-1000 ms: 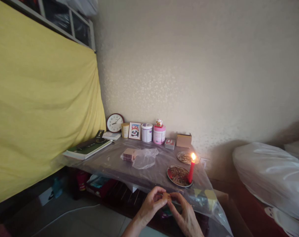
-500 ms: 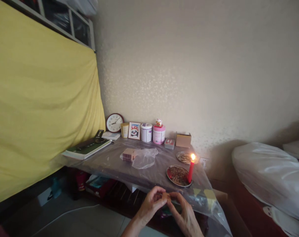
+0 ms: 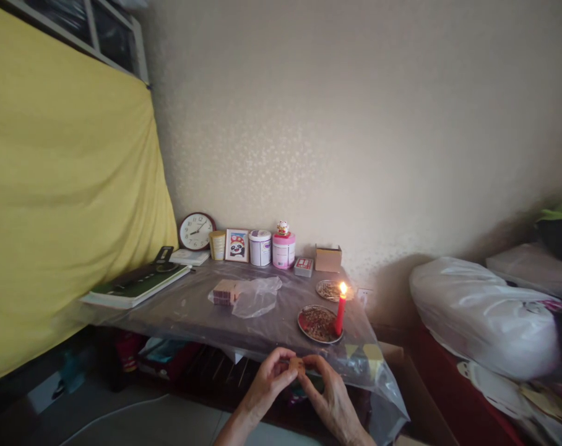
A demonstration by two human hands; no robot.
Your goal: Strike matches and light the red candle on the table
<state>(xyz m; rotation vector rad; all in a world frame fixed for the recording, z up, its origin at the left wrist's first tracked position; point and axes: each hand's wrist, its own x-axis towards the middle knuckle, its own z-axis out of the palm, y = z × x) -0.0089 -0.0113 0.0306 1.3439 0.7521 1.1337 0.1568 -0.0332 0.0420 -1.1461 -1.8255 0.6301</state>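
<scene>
While a piece was pinched by fingers of the left hand and right hand, the rear plate was partly hidden by a lit candle on the front plate.

One left hand, one right hand, one small brown piece between them.
On the tabletop I count one near plate, one far plate, one candle; along the far side, one clock, one framed picture, one white tin, one pink tin, one figurine.
</scene>
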